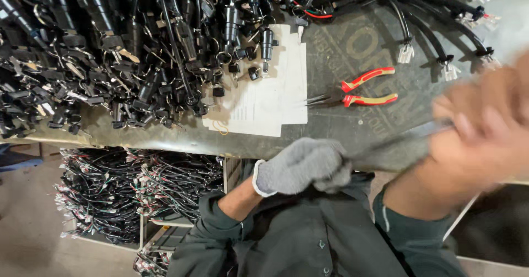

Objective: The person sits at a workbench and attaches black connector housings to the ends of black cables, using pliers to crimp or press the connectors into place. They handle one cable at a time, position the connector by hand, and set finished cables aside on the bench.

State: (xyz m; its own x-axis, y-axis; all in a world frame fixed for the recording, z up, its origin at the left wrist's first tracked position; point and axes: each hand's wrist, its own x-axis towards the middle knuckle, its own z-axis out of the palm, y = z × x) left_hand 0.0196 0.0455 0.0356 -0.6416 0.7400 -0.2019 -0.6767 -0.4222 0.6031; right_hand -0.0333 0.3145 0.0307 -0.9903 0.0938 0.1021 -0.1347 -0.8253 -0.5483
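Gloved left hand (300,166) fisted on a dark strip (386,145); blurred right hand (485,128) pinches its far end, grip indistinct

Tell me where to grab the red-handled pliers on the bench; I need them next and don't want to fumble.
Take the pliers by the two red and yellow handles, which point right and lie slightly spread. Come from the right side, closing the fingers over both handles together. The thin dark nose points left toward the white papers, so leave that end alone. The bench just around the handles looks bare.
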